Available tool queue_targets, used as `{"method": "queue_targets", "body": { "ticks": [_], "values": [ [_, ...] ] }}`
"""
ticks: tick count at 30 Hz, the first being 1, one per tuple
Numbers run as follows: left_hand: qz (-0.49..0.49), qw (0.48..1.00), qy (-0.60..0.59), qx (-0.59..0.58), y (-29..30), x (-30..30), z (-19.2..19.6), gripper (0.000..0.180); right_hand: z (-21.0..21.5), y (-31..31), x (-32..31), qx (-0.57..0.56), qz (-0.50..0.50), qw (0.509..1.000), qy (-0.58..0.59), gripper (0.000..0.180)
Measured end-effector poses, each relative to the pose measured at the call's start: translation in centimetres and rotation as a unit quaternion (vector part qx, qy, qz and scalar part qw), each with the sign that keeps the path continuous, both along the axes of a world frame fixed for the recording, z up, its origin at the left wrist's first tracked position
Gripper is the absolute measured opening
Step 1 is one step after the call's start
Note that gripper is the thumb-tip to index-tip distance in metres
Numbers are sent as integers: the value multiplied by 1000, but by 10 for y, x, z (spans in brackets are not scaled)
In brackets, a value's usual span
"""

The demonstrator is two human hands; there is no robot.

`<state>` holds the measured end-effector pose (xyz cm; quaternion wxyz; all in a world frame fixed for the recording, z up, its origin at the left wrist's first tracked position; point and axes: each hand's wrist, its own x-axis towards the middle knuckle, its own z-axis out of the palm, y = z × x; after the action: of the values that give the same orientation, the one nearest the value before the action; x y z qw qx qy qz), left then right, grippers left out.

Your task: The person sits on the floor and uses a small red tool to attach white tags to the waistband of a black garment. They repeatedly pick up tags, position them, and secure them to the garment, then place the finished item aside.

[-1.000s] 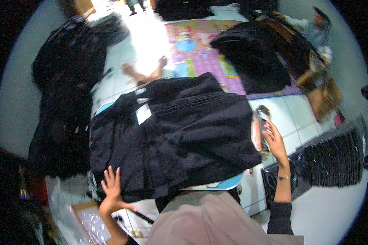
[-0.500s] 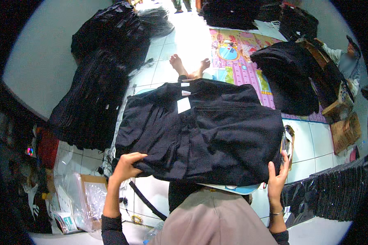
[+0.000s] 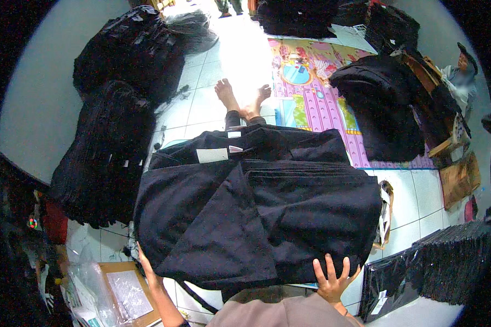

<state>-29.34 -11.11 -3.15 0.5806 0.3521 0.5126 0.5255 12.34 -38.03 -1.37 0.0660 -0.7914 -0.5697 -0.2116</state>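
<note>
A black garment point(image 3: 218, 229), folded and wide, lies across my lap on top of other black garments with white labels point(image 3: 211, 156) at their far edge. Spread fingers of my right hand point(image 3: 333, 280) rest flat on its near right edge. Against the near left corner is my left hand point(image 3: 148, 270), its fingers mostly hidden by the cloth, so I cannot see whether it grips. A diagonal fold crosses the garment's middle, and several cloth layers show at its far right edge.
Tall piles of black garments point(image 3: 106, 147) stand at left, with another black pile point(image 3: 379, 103) on a colourful mat point(image 3: 316, 117) at right. Packed black garments point(image 3: 442, 267) stand near right. A cardboard piece point(image 3: 131, 294) and clear plastic lie near left. A person point(image 3: 463, 82) is at far right.
The garment's near edge has come closer to me, and a diagonal fold now shows. My left hand has gone from pinching the cloth to its side; my right hand has moved onto it.
</note>
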Motion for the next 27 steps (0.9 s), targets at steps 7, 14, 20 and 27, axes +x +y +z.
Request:
{"method": "queue_targets", "body": {
  "ticks": [7, 14, 20, 27],
  "values": [
    [-11, 1000, -20, 19, 96, 88, 0, 51, 7, 65, 53, 12, -41, 999, 17, 44],
    [-124, 988, -87, 8, 218, 166, -7, 65, 7, 166, 98, 54, -103, 993, -15, 50],
    [-124, 949, 288, 43, 121, 193, -44, 99, 10, 218, 140, 57, -97, 994, -13, 61],
    [-215, 863, 344, 300, 5, 187, 28, 91, -45, 159, 60, 172, 137, 949, 226, 74]
  ]
}}
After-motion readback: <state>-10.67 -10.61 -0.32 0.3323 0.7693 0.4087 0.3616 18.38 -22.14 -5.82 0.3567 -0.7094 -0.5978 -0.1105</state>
